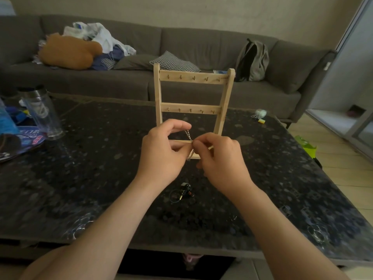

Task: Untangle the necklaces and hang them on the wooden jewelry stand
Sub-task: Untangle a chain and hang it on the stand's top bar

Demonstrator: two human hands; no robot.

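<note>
A wooden jewelry stand (192,91) with two rails of small hooks stands upright on the dark table (101,158); no necklace hangs on it. In front of its base, my left hand (163,152) and my right hand (220,158) meet above the table. Both pinch a thin silver chain necklace (188,135), which runs between the fingertips and dangles below them. A small tangle of dark necklaces (182,191) lies on the table beneath my wrists.
A clear tumbler (43,112) and blue packaging (20,138) sit at the table's left. A small white and yellow item (260,116) lies at the far right. A grey sofa (201,47) with clothes, a pillow and a backpack (252,60) runs behind.
</note>
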